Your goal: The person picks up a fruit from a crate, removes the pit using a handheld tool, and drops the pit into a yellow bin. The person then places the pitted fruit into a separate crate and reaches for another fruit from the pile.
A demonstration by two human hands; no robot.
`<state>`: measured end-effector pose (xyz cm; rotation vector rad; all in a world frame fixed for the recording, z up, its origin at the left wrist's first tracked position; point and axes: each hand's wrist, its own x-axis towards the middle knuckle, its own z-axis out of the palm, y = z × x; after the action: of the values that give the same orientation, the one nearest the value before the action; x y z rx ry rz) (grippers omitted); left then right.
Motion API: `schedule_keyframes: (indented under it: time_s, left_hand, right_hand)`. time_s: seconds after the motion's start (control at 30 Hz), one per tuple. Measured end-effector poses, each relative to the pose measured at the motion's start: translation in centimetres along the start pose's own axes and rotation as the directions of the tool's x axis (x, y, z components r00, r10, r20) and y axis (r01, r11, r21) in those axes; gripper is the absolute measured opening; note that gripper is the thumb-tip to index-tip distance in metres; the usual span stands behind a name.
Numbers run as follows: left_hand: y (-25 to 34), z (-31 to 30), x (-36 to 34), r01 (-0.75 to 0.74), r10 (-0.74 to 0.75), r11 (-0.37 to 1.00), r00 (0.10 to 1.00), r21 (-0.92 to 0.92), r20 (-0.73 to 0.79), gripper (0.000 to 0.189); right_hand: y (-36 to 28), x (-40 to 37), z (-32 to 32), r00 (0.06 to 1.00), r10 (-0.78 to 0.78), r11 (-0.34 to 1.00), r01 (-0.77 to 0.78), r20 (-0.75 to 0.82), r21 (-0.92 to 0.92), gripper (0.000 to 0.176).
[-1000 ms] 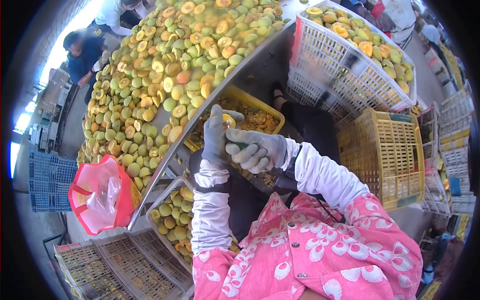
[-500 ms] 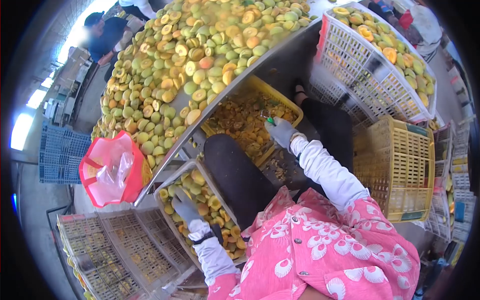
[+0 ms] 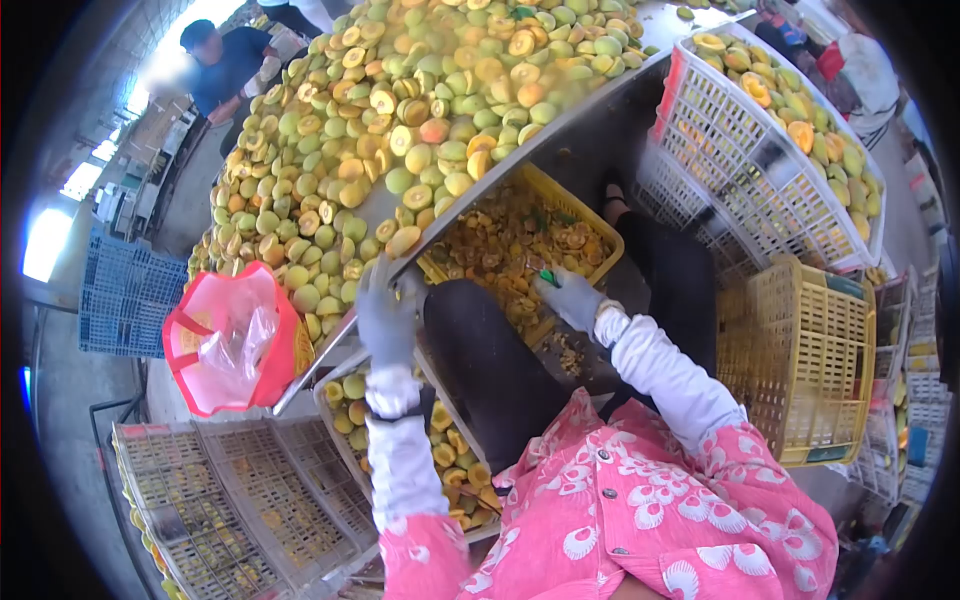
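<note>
My left hand (image 3: 388,315), in a grey glove, is at the metal table's edge (image 3: 430,235), beside the pile of yellow-green halved stone fruit (image 3: 340,165). Its fingers look stretched out and slightly blurred, and no fruit shows in them. My right hand (image 3: 570,300), also gloved, is closed around a small green-handled tool (image 3: 547,277) over a yellow crate (image 3: 612,235). Scraps and pit pieces (image 3: 500,250) fill that crate. Below my left hand, a crate of fruit halves (image 3: 455,460) stands beside my leg, partly hidden by my forearm.
A red-pink bag (image 3: 235,340) with clear plastic inside hangs at the table's left corner. White crates heaped with fruit (image 3: 720,130) stand at the right, near an upright yellow crate (image 3: 800,365). Grey crates (image 3: 240,490) lie lower left. Another person (image 3: 225,70) stands beyond the table.
My left hand has risen from the fruit crate beside my leg to the table's edge. My right hand, still holding the tool, is slightly lower in view. The camera view has shifted slightly.
</note>
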<state>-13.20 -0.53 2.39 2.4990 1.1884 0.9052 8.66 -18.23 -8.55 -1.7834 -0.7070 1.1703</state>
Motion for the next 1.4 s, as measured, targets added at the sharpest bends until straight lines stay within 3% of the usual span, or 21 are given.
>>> schedule_keyframes:
  time_s: [0.07,0.13,0.17,0.23,0.27,0.3,0.33,0.37,0.43,0.5,0.53,0.57,0.67,0.8,0.9,0.97,1.13,1.2,1.23,1.33,1.4]
  left_hand:
    - [-1.8,3.7,5.2,-0.020,0.019,1.000,0.998,0.004,0.057,0.044]
    - [-2.5,5.7,8.4,-0.055,-0.080,0.937,0.928,0.345,0.364,0.042]
    - [-1.5,5.4,9.4,-0.066,-0.072,0.936,0.924,0.345,0.375,0.042]
    - [0.1,4.0,10.6,0.353,-0.321,0.936,0.835,0.013,0.447,0.043]
    - [0.5,3.5,10.3,0.357,-0.326,0.934,0.825,0.022,0.461,0.043]
    - [1.0,2.9,9.5,0.482,-0.282,0.826,0.804,-0.294,0.524,0.043]
    - [1.7,2.3,8.5,0.567,-0.222,0.600,0.796,-0.564,0.563,0.044]
    - [2.7,1.7,7.5,0.591,-0.152,0.287,0.805,-0.754,0.573,0.047]
    - [6.1,0.8,5.1,0.585,-0.102,0.176,0.811,-0.792,0.576,0.047]
    - [8.8,0.8,3.2,0.485,-0.180,0.021,0.862,-0.874,0.474,0.044]
    - [9.3,0.7,2.6,0.476,-0.057,-0.012,0.877,-0.879,0.476,0.045]
    - [9.9,0.5,1.8,0.477,-0.048,-0.020,0.877,-0.879,0.478,0.045]
    - [12.4,-0.1,-0.1,0.517,-0.089,-0.162,0.841,-0.841,0.534,0.048]
    - [14.5,-1.0,-1.7,0.426,-0.085,-0.104,0.897,-0.899,0.434,0.049]
    - [15.5,-1.6,-2.4,0.389,-0.111,-0.075,0.912,-0.918,0.395,0.055]
    - [15.5,-1.7,-2.9,0.393,-0.149,-0.164,0.897,-0.905,0.417,0.053]
    - [17.4,-2.7,-3.4,0.311,-0.202,-0.103,0.924,-0.945,0.326,0.048]
    - [18.5,-3.6,-3.4,0.264,-0.239,-0.086,0.931,-0.961,0.277,0.044]
    - [19.0,-4.1,-3.3,0.249,-0.232,0.010,0.943,-0.969,0.240,0.043]
    - [20.3,-5.1,-3.5,0.224,-0.191,0.178,0.963,-0.958,0.190,0.044]
    - [20.2,-5.1,-3.3,0.216,-0.158,0.255,0.971,-0.943,0.180,0.047]
  right_hand:
    - [0.9,0.1,-1.2,0.999,0.002,0.996,-0.005,-0.044,-0.084,0.044]
    - [1.4,-0.2,-2.4,0.996,-0.007,0.999,0.002,-0.092,-0.049,0.043]
    - [1.2,-0.6,-2.8,0.991,-0.011,1.000,0.008,-0.131,-0.023,0.043]
    - [0.1,-1.3,-3.1,0.995,0.005,0.995,0.006,-0.103,0.104,0.038]
    - [-1.3,-1.6,-3.2,0.999,0.007,0.997,-0.004,-0.039,0.075,0.035]
    - [-2.6,-2.0,-2.8,1.000,0.008,0.999,-0.009,0.028,0.040,0.032]
    - [-3.7,-2.2,-1.7,0.979,-0.205,0.974,0.204,0.006,0.095,0.029]
    - [-6.2,-3.4,-0.8,0.980,-0.198,0.965,0.189,0.032,0.180,0.028]
    - [-11.4,-6.3,0.2,0.979,-0.169,0.950,0.130,0.116,0.285,0.028]
    - [-13.7,-8.1,0.8,0.976,-0.143,0.950,0.090,0.162,0.299,0.029]
    - [-14.2,-8.8,1.0,0.973,-0.160,0.944,0.100,0.169,0.315,0.029]
    - [-14.4,-9.4,1.3,0.968,-0.176,0.937,0.110,0.177,0.331,0.030]
    - [-13.9,-10.5,2.1,0.971,-0.239,0.944,0.225,0.027,0.243,0.035]
    - [-13.0,-11.7,2.5,0.914,-0.375,0.923,0.384,-0.154,0.036,0.040]
    - [-12.2,-11.9,3.2,0.845,-0.478,0.870,0.492,-0.240,-0.001,0.042]
    - [-12.1,-12.5,3.6,0.837,-0.483,0.866,0.499,-0.256,-0.002,0.042]
    - [-12.5,-13.5,3.8,0.800,-0.511,0.845,0.535,-0.313,-0.013,0.040]
    - [-13.1,-14.0,3.1,0.828,-0.506,0.861,0.503,-0.241,-0.078,0.040]
    - [-12.8,-14.0,3.2,0.830,-0.503,0.863,0.500,-0.242,-0.079,0.040]
    - [-12.7,-14.4,2.9,0.786,-0.578,0.786,0.608,-0.220,0.110,0.044]
    - [-14.2,-16.7,1.7,0.944,-0.323,0.900,0.286,0.063,0.329,0.052]
